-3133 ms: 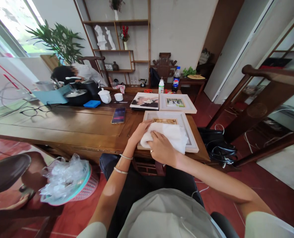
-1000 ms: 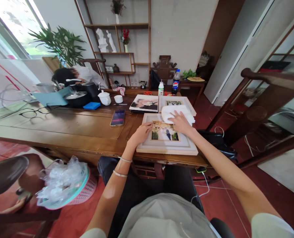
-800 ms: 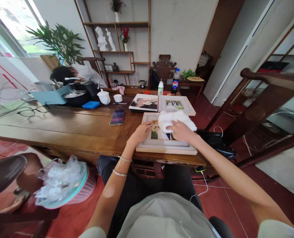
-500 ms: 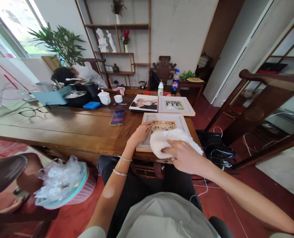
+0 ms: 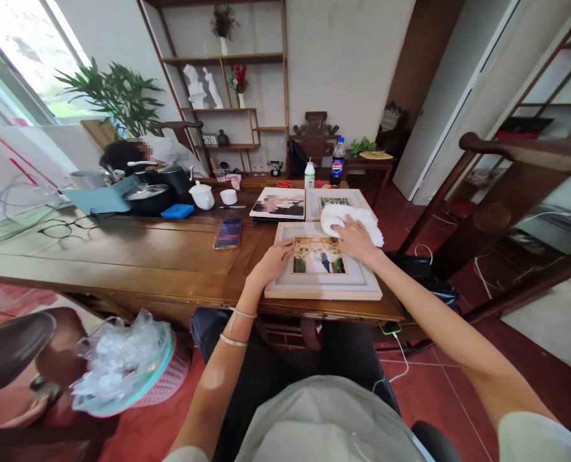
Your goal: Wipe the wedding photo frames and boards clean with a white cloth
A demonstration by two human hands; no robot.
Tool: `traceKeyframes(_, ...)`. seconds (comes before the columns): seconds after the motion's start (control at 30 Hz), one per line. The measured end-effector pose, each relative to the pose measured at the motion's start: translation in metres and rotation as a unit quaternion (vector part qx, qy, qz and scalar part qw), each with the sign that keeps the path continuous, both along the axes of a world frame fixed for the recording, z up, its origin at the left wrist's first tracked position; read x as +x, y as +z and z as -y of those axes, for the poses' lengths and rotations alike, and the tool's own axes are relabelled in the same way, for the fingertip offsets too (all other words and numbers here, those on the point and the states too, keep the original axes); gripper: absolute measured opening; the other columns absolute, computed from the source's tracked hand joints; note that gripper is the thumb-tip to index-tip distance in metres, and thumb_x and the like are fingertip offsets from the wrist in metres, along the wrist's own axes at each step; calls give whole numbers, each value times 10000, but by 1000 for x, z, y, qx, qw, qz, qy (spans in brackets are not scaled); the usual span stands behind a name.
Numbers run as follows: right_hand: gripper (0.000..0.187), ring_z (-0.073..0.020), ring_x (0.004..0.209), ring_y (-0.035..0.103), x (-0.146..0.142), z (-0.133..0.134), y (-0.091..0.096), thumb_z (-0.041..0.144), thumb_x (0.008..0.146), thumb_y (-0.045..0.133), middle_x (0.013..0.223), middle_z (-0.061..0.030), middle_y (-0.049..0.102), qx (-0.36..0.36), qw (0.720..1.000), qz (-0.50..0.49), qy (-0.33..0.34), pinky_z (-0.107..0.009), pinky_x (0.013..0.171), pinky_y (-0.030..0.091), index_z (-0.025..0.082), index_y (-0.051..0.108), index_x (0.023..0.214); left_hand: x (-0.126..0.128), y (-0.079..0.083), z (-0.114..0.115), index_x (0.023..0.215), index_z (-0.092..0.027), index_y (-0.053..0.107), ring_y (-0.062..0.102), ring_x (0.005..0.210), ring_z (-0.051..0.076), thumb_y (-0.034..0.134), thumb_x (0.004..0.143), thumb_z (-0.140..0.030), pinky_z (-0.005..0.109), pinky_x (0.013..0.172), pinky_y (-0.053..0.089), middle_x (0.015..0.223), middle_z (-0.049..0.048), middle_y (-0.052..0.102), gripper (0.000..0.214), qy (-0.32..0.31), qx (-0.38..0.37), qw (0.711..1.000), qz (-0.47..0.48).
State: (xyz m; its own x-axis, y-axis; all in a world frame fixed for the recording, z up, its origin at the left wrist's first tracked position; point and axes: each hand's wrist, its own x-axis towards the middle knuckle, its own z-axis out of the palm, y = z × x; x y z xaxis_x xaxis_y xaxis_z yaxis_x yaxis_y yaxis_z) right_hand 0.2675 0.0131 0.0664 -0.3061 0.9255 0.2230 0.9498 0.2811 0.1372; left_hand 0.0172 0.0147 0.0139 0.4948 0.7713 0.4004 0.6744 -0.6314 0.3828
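A pale picture frame (image 5: 322, 294) with a photo in its middle lies flat at the table's near edge. My left hand (image 5: 272, 261) rests on its left side, fingers stretched out towards the photo. At the frame's far right corner, my right hand (image 5: 357, 240) is closed on a white fluffy cloth (image 5: 336, 215), pressing it down. The cloth also hides part of a second pale frame (image 5: 309, 208) lying behind. To that frame's left is a flat photo panel (image 5: 280, 200), partly blurred.
On the wooden table (image 5: 170, 256) are a phone (image 5: 228, 233), glasses (image 5: 59, 228), a white teapot (image 5: 201, 194), a cup (image 5: 228, 196), a cola bottle (image 5: 337, 162) and a white bottle (image 5: 309, 174). A basket of plastic bags (image 5: 155, 378) stands at lower left. Another person (image 5: 170, 151) sits behind the pots.
My right hand and the cloth have moved away from me, from the frame's near right part to its far right corner, uncovering the photo. My left hand stays on the frame's left side.
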Motion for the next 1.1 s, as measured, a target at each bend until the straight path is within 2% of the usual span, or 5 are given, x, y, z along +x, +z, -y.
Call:
traceKeyframes(0.17,450,-321,1250,340,-25,9,2,89,782,441,1339,-147,469,-41,997,32,57,-479,978,273,158,574,1207,1,0,0,1177,-105,594,488,1223,212,362,889,-154,352,1062,362,1310,115,533,373,2,-4,1000,4)
traceKeyframes(0.47,441,-240,840,593,-66,128,23,147,758,436,981,-110,639,-100,985,-24,141,-329,737,414,202,596,1165,3,-1,1,1163,-124,598,490,1220,201,370,905,-196,341,1055,362,1292,109,551,352,1,4,1000,24)
traceKeyframes(0.67,407,-311,1217,411,-93,122,1,132,767,446,1283,-159,514,-40,988,-30,148,-426,976,304,164,623,1132,0,-7,-5,1168,-94,584,526,1181,202,342,910,-188,342,1039,379,1247,140,581,366,-6,9,999,54)
traceKeyframes(0.83,368,-326,1276,345,-105,121,-14,149,802,439,1357,-207,433,-19,989,-28,146,-453,1019,256,102,636,1109,-1,-8,-6,1171,-105,580,529,1176,196,360,897,-162,333,1034,384,1244,133,584,356,-17,19,998,49)
traceKeyframes(1.1,335,-313,1193,458,-56,136,-2,98,746,457,1273,-196,526,-6,996,9,86,-431,979,330,115,688,988,3,-4,1,1137,-93,608,476,1234,196,311,925,-216,332,1061,353,1279,130,557,386,0,4,1000,27)
